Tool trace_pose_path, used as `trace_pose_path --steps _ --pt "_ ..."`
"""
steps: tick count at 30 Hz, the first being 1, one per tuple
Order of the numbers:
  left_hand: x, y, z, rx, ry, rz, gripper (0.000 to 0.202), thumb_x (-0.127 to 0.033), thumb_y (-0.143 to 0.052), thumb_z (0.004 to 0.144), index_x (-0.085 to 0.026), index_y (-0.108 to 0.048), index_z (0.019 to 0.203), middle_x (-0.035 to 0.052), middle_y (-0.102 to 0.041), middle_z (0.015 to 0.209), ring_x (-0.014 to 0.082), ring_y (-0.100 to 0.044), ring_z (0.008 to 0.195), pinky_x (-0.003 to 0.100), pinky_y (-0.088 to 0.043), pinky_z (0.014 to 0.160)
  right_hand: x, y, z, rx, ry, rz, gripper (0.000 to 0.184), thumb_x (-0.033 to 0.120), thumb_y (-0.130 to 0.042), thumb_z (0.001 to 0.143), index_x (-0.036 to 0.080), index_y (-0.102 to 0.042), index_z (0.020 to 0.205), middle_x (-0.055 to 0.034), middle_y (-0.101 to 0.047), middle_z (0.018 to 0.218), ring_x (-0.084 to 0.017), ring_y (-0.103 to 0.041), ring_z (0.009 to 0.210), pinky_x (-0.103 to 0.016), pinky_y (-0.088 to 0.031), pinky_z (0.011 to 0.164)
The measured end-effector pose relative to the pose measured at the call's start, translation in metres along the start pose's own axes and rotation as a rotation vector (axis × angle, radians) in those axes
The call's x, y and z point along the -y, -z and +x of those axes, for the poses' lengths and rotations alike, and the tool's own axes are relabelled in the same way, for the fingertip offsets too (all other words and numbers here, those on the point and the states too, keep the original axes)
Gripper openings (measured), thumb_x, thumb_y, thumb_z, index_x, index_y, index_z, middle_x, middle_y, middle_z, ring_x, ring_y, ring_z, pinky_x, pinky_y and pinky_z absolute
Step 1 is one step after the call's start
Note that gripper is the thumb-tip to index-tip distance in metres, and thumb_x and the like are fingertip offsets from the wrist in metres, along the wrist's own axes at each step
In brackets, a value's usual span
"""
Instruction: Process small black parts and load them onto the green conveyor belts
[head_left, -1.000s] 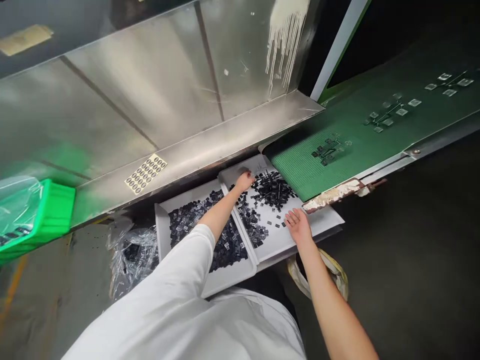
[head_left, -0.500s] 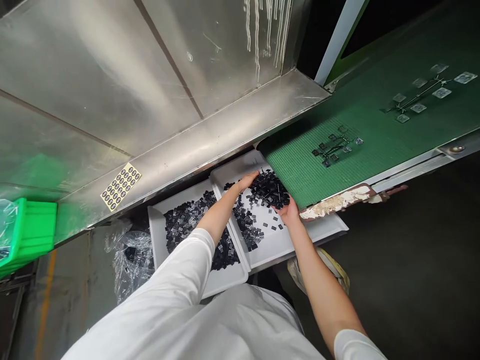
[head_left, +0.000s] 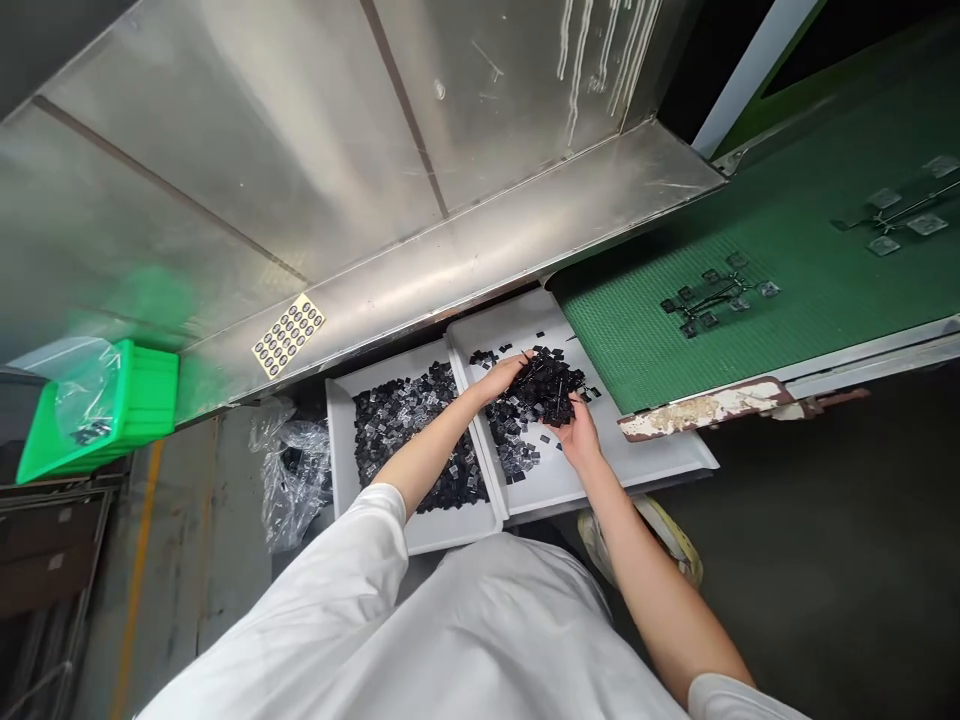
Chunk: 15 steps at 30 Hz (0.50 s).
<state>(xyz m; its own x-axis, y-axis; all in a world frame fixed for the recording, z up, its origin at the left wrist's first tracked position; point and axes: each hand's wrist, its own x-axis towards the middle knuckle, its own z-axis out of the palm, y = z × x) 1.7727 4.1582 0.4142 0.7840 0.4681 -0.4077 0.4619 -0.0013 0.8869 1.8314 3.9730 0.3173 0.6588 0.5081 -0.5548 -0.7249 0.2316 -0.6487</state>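
Observation:
My left hand (head_left: 499, 377) and my right hand (head_left: 577, 432) meet over a heap of small black square pieces (head_left: 544, 385) with thin wires among them. The left fingers close on the heap from the left, and the right hand cups it from below. This heap lies in the right compartment of a white tray (head_left: 660, 460). More black pieces (head_left: 420, 440) cover the tray's left compartment (head_left: 450, 533), beneath my left forearm. My hands hide part of the heap.
A green mesh conveyor belt (head_left: 810, 270) carrying wired sets of square pieces (head_left: 716, 295) runs beside the tray. Behind stands a stainless steel panel (head_left: 300, 150) with a sticker sheet (head_left: 288, 335). A green crate (head_left: 142, 395) and a clear plastic bag (head_left: 296, 480) lie left.
My right hand has moved from the tray surface to under the heap, and both hands have closed together around it. The view has shifted, so the tray appears further right.

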Motion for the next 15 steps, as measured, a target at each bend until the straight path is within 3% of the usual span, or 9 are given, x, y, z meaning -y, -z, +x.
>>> trace_pose_path --steps 6,10,15 --pt "-0.017 0.015 -0.052 -0.084 -0.006 -0.098 0.061 -0.059 -0.053 0.1 -0.017 -0.068 0.141 0.0086 -0.061 0.151 0.0302 -0.053 0.143 0.046 -0.036 0.125 0.017 -0.029 -0.05 0.035 -0.001 -0.001 0.052 0.056 -0.085 0.068 0.029 -0.065 0.108 -0.0011 -0.068 0.122 -0.026 -0.066 0.109 -0.038 -0.064 0.075" --pt "-0.03 0.024 -0.088 -0.188 0.009 -0.155 0.06 -0.062 -0.053 0.1 -0.02 -0.069 0.14 0.005 -0.063 0.148 0.03 -0.052 0.143 0.044 -0.035 0.125 0.035 -0.05 -0.081 0.049 0.016 -0.071 0.054 0.055 -0.086 0.068 0.029 -0.068 0.112 -0.0009 -0.067 0.127 -0.028 -0.063 0.118 -0.035 -0.063 0.075" --pt "-0.026 0.03 -0.132 -0.314 0.053 -0.256 0.061 -0.067 -0.052 0.099 -0.024 -0.069 0.14 0.0039 -0.067 0.143 0.0305 -0.053 0.143 0.046 -0.032 0.127 0.052 -0.069 -0.118 0.081 0.036 -0.226 0.054 0.053 -0.086 0.069 0.027 -0.072 0.113 -0.0019 -0.064 0.134 -0.03 -0.056 0.13 -0.035 -0.061 0.081"
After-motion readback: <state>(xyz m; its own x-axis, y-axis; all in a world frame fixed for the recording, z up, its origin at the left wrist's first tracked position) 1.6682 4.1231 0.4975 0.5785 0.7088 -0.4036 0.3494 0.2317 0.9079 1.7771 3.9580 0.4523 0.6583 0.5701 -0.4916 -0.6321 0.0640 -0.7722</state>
